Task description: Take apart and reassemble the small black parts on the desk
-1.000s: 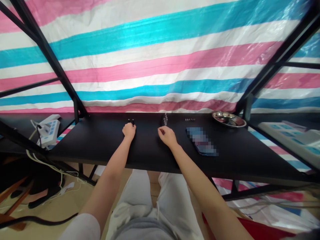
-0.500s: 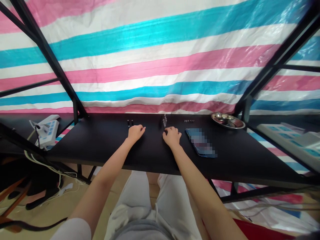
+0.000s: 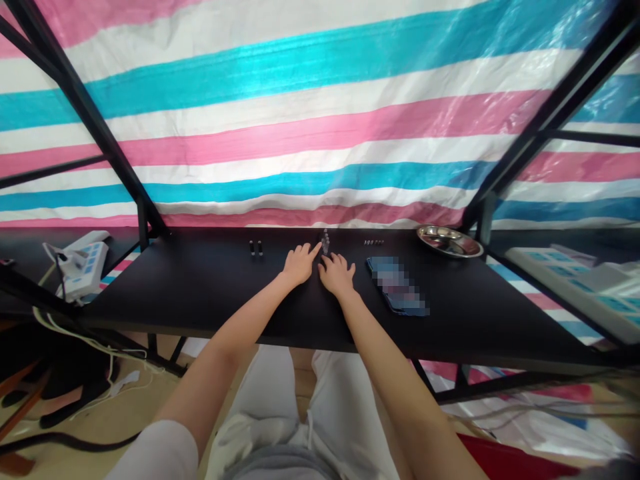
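My left hand (image 3: 299, 264) rests on the black table with its index finger stretched toward a narrow cluster of small shiny pieces (image 3: 326, 241). Its fingertip is at the cluster's left side; whether it touches I cannot tell. Just below the cluster lies my right hand (image 3: 336, 274), fingers spread and fingertips close to the nearest pieces. No object shows in either hand. To the left stand two small dark cylinders with light ends (image 3: 256, 248). A short row of small silvery pieces (image 3: 374, 243) lies to the right of the cluster. The pieces are too small to name.
A phone-like blue slab (image 3: 397, 287), partly blurred, lies right of my right hand. A round metal divided plate (image 3: 450, 241) sits at the table's back right. Power strips (image 3: 93, 267) lie on the left. Black frame posts and a striped plastic sheet (image 3: 320, 133) bound the table.
My left hand has moved right, from beside the two dark cylinders to the cluster, and its index finger now points out. My right hand stays near the cluster, fingers more spread.
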`<move>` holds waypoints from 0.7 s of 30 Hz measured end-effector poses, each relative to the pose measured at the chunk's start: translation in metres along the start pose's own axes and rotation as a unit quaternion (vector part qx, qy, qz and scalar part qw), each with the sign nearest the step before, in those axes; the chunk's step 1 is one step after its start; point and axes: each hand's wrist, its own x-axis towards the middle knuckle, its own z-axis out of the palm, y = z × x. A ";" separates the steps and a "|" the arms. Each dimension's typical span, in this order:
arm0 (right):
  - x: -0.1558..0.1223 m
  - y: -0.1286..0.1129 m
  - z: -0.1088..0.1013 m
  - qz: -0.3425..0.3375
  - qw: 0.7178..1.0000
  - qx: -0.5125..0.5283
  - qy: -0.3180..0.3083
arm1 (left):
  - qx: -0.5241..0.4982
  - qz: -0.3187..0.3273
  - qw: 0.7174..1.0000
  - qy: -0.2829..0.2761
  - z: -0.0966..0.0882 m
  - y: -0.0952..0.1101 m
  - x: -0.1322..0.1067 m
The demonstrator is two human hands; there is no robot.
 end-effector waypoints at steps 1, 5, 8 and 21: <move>0.000 0.000 0.000 0.001 1.000 -0.005 -0.007 | 0.002 0.002 1.000 0.001 0.001 0.000 0.002; 0.002 -0.001 0.000 0.000 1.000 -0.012 -0.022 | -0.002 0.003 1.000 0.024 -0.001 -0.003 0.008; 0.005 -0.002 0.002 -0.005 1.000 -0.008 -0.023 | -0.009 -0.003 0.999 0.040 -0.002 -0.006 0.010; 0.013 -0.005 0.001 -0.005 0.999 -0.011 -0.051 | -0.110 -0.091 0.988 0.051 0.018 -0.015 0.015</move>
